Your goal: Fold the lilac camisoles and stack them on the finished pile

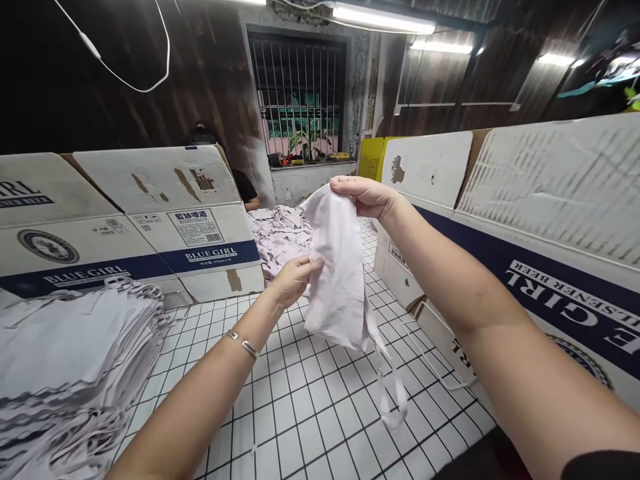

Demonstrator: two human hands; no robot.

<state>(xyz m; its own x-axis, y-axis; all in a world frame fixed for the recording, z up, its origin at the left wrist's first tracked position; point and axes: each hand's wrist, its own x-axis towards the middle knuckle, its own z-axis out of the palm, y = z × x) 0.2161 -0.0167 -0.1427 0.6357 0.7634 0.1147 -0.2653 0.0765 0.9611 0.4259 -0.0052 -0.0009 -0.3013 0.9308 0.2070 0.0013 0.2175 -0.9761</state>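
The pale cloth (336, 280) hangs from my grip, long axis nearly upright, strap (400, 400) trailing below right. My right hand (364, 195) pinches its top; my left hand (293, 283) pinches its left edge. Gridded tabletop (280, 407) spreads beneath, between the left carton (237, 230) and right carton (545, 173).

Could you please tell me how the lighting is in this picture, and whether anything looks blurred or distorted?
Head view: the nearest tube light glares white; head view: the upper-left wall sinks almost to black; head view: the cloth looks fairly sharp, its folds readable; head view: the right carton seems stretched toward the edge, probably by a wide lens.
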